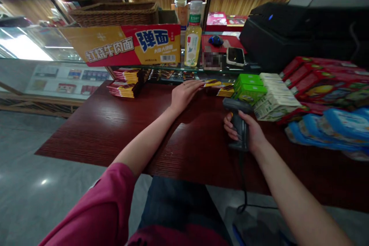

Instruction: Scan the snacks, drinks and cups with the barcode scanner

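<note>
From the head view, the person sits at a dark red wooden table (115, 123). The left hand (184, 94) lies open and palm down on the wood, fingers stretched out, with the fingertips at the edge of a flat yellow-and-brown packet (213, 83) near the table's far side. The right hand (249, 130) is closed around the grip of a barcode scanner (238, 117), which stands upright on the table just in front of the green boxes (249, 86), its cable (244, 188) dropping over the near edge. Pale cartons (273, 100) sit beside the green ones, with red boxes (317, 77) and blue packs (340, 127) further right. A stack of similar packets (127, 82) rests at the far left, below a noodle carton (127, 44) and a drink bottle (193, 32).
</note>
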The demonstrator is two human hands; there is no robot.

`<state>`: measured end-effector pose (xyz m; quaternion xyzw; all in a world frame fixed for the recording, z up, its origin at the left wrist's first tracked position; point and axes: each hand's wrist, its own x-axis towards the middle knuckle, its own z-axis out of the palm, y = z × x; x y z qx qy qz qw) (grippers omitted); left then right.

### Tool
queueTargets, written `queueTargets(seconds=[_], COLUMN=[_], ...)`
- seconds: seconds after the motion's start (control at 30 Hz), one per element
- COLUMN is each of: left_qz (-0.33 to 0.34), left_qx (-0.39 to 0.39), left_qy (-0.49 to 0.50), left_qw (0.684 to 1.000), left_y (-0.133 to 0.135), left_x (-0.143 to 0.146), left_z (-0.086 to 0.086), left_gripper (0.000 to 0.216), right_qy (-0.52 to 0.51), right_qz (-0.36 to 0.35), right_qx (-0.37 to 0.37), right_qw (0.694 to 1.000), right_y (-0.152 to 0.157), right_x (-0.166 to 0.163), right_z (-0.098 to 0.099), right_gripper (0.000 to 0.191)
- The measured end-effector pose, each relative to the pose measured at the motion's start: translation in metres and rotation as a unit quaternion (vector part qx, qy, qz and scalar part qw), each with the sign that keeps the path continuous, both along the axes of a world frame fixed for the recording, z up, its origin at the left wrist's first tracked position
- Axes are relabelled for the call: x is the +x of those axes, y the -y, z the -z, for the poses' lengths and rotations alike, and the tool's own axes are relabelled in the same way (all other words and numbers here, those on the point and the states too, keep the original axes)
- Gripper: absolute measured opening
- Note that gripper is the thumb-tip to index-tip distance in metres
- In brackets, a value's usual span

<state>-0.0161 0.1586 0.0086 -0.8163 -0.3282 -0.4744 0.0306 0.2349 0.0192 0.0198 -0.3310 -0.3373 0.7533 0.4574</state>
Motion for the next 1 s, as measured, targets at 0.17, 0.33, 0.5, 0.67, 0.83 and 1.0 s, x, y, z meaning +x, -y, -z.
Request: queueTargets(seconds=[0.17,0.33,0.5,0.67,0.83,1.0], left_qz=[0.021,0.019,0.009,-0.026,-0.117,-0.271], left_qx=[-0.017,-0.051,-0.065,-0.049,-0.042,-0.044], left_qy=[-0.113,-0.198,-0.219,-0.180,-0.166,-0.079], left_qw=[0.993,0.979,0.973,0.982,0.978,0.958], left_y=[-0.031,-0.044,-0.038,-0.012,0.016,0.038], left_x=[0.051,0.069,0.072,0.044,-0.053,-0.181], left_z=[0.007,0.013,0.008,0.001,-0.001,0.000], left_gripper=[0.035,0.041,0.046,0.050,0.053,0.057], right_qy=[-0.007,-0.034,-0.030,-0.023,-0.013,0.014], right_qz=[0.005,-0.015,-0.023,-0.023,-0.060,-0.103], right_qx=[0.005,-0.001,-0.009,0.000,0.011,0.016], right_qw=[1.000,0.999,0.999,0.999,0.998,0.994], right_y=[-0.008,-0.016,-0.016,-0.007,0.002,-0.001], right_x=[0.013,0.007,0.002,-0.002,-0.016,-0.051], right_z=[-0.002,0.000,0.000,-0.005,-0.006,-0.005], right_gripper=[0.038,0.038,0.038,0.036,0.037,0.033])
